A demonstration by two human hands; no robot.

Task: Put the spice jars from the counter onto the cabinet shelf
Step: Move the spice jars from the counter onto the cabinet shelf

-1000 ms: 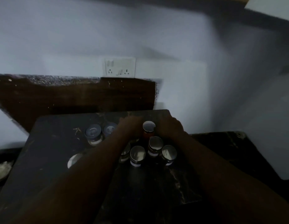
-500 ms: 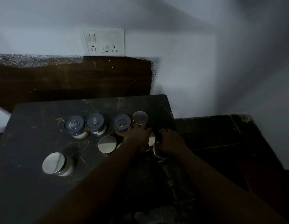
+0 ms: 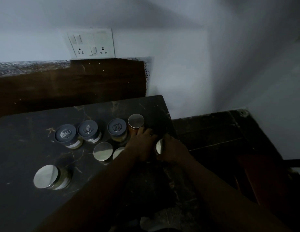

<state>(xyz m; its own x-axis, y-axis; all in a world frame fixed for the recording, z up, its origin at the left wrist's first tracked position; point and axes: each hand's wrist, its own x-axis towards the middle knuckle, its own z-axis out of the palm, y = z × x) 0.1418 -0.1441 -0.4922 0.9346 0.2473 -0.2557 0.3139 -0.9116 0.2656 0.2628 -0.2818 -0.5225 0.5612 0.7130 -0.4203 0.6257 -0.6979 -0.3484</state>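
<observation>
Several spice jars stand on the dark marble counter point(image 3: 28, 206). Three grey-lidded jars point(image 3: 65, 133) point(image 3: 87, 129) point(image 3: 117, 127) line the back, with an orange jar with a silver lid point(image 3: 136, 121) to their right. Silver-lidded jars point(image 3: 102, 151) point(image 3: 118, 152) sit in front, and a larger one point(image 3: 46, 176) stands at the near left. My left hand point(image 3: 142, 146) lies curled over a jar that it hides, its fingertips beside the orange jar. My right hand point(image 3: 173, 149) grips a silver-lidded jar point(image 3: 159, 146) that shows between the two hands.
The counter ends just right of my hands, with a lower dark surface point(image 3: 213, 136) beyond it. A dark wooden backsplash point(image 3: 70, 87) and a switch and socket plate point(image 3: 92, 43) are on the wall behind. No cabinet shelf is in view.
The view has tilted down and to the left. Both hands have drawn back from the orange jar to the jars in front of it and closed on them.
</observation>
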